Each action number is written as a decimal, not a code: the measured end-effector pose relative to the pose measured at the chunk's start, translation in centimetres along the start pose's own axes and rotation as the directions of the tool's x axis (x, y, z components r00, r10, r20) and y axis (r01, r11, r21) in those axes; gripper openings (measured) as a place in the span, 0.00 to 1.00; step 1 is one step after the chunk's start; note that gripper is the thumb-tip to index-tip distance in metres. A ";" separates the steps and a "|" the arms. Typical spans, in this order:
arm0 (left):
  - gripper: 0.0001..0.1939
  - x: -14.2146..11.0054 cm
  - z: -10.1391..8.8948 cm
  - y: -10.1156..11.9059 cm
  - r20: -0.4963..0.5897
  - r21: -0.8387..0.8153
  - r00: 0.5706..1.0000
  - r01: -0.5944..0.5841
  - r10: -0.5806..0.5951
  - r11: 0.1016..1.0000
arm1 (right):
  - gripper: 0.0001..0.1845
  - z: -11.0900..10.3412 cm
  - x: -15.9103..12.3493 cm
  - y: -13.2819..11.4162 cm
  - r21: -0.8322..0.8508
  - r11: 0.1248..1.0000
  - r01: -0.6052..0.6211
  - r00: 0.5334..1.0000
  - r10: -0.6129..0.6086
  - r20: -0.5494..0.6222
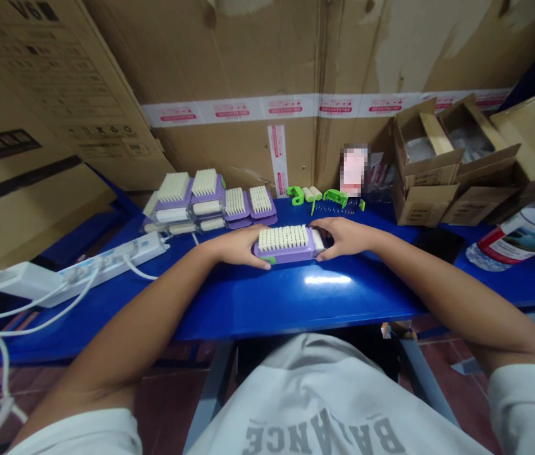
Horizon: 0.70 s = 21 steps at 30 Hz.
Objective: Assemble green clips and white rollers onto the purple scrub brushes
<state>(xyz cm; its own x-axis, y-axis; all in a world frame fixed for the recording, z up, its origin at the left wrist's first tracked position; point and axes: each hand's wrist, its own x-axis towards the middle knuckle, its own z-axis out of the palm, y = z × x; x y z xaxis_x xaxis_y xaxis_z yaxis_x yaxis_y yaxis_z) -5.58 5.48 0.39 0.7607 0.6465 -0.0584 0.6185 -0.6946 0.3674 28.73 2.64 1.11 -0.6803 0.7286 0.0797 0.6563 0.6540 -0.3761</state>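
Purple scrub brush [282, 245] sits on the blue table [258, 297], held between both hands, its cream bristles facing up. At the far left, a white charger [25, 281] feeds cables toward a white power strip [110, 265] lying on the table. Farther right, near the back, stands a stacked group of similar purple brushes [186, 202], with white blocks showing among them. The left hand [236, 245] clasps the brush's left end, with the left fingers [260, 260] clenched around its near edge. The right hand [343, 239] grasps the other end, with the right fingers [322, 251] curled over beside a white block [317, 241] set in the brush. Behind the hands lie green plastic parts [336, 197], and beside them stands a blurred pink-and-white item [355, 169]. Farther right are open cardboard boxes [424, 158], a dark flat slab [441, 243] and, lying on its side, a clear plastic bottle [523, 237] with a red-and-white label.
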 end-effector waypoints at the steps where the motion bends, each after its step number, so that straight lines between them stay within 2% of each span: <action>1: 0.53 0.0 0.0 0.0 0.002 -0.005 1.000 -0.001 0.001 1.000 | 0.56 -0.1 -0.1 0.2 0.016 1.000 0.001 1.000 -0.001 0.009; 4: 0.55 -0.1 0.1 -0.2 -0.015 -0.017 1.000 -0.004 0.003 1.000 | 0.64 -0.6 -0.5 0.9 0.078 0.997 0.012 0.999 -0.015 0.037; 10: 0.57 -0.4 0.2 -0.7 -0.040 -0.057 0.999 -0.001 -0.002 0.998 | 0.60 -1.6 -1.3 2.2 0.177 0.984 0.023 0.997 -0.035 0.066; 15: 0.54 -0.3 0.2 -0.8 -0.091 -0.079 0.996 -0.015 0.007 0.997 | 0.52 -1.5 -1.2 1.4 0.243 0.969 0.049 0.998 -0.058 0.032; 21: 0.56 0.3 0.9 0.0 -0.221 -0.135 0.969 0.084 -0.112 0.987 | 0.58 -1.1 -0.9 0.3 0.313 0.950 -0.009 0.995 -0.023 0.100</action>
<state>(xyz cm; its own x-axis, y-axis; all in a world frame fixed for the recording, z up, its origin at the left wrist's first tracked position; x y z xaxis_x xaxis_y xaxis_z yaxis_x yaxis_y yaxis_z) -5.12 5.37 -0.46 0.6239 0.7741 0.1077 0.6478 -0.5893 0.4827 29.88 2.38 1.95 -0.7247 0.6891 -0.0042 0.5273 0.5505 -0.6472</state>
